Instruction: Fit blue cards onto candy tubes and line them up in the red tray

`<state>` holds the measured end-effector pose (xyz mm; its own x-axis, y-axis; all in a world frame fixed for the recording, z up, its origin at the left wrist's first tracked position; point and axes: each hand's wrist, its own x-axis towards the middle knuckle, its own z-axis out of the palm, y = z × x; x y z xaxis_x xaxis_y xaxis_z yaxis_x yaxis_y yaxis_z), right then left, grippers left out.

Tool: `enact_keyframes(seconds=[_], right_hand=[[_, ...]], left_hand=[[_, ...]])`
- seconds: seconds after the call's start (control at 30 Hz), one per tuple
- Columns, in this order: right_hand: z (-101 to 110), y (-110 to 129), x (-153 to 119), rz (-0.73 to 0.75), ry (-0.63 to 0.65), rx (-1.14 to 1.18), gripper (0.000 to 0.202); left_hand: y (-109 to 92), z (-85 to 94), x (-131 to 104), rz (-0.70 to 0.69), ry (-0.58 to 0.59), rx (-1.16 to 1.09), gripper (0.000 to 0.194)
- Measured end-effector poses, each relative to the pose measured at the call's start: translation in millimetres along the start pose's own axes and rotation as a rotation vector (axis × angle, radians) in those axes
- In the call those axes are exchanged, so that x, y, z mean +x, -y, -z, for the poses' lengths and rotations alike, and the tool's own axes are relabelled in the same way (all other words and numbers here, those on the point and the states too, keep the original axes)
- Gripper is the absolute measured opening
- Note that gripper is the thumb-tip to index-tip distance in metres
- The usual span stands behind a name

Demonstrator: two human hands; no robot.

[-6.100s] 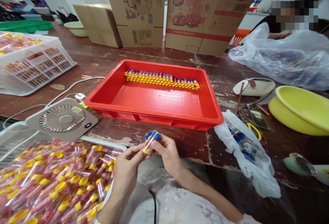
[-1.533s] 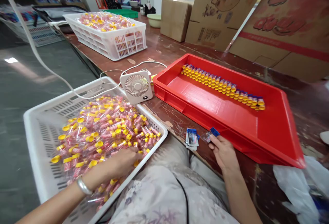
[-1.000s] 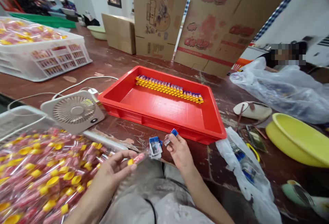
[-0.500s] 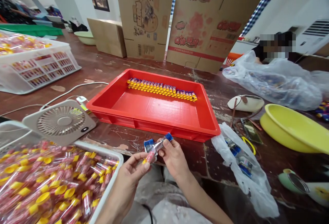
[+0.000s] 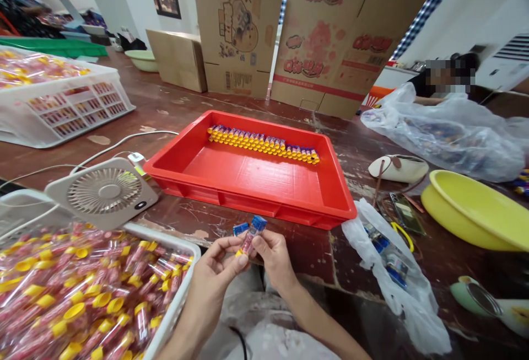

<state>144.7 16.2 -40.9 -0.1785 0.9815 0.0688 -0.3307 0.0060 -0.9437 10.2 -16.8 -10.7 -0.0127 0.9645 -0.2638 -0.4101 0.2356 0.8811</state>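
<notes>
Between my hands is a small clear tube [image 5: 250, 240] with pink contents, a yellow lower end and a blue wrapper at its top. My left hand [image 5: 217, 266] pinches the yellow lower end between thumb and fingers. Closed on the tube's side is my right hand [image 5: 273, 256]. A second blue-printed piece [image 5: 240, 230] shows just behind the tube; what holds it is hidden. Beyond the hands lies a red tray [image 5: 252, 200], with yellow-ended tubes [image 5: 264, 144] stacked in rows along its far side. At lower left, a white crate [image 5: 188, 247] holds many loose pink tubes with yellow caps [image 5: 82, 288].
A grey fan [image 5: 108, 190] with a cable stands left of the tray. On the right are a plastic bag [image 5: 413, 294] with blue wrappers, a yellow basin [image 5: 467, 211], a phone [image 5: 407, 214] and a white pouch [image 5: 399, 167]. Cardboard boxes [image 5: 322, 46] stand behind; a person sits far right.
The tube has turned from slanting to more upright, its blue top now higher and further left. My right hand has shifted slightly left and down along it. The view has moved a little.
</notes>
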Motion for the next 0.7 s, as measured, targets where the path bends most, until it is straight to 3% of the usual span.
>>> enact_keyframes(seconds=[0.1, 0.23, 0.5, 0.7], right_hand=[[-2, 3, -1, -0.05, -0.019, 0.033, 0.035], [-5, 6, 0, -0.115, -0.073, 0.185, 0.035], [-16, 6, -4, -0.112, -0.083, 0.256, 0.032], [-18, 4, -3, -0.1, -0.083, 0.253, 0.028]], left_hand=[[-1, 1.0, 0, 0.003, 0.024, -0.015, 0.035], [-3, 6.2, 1, 0.04, 0.152, -0.009, 0.044], [0, 1.9, 8, -0.006, -0.104, -0.017, 0.031], [-1, -1.6, 8, -0.006, -0.164, -0.042, 0.034]])
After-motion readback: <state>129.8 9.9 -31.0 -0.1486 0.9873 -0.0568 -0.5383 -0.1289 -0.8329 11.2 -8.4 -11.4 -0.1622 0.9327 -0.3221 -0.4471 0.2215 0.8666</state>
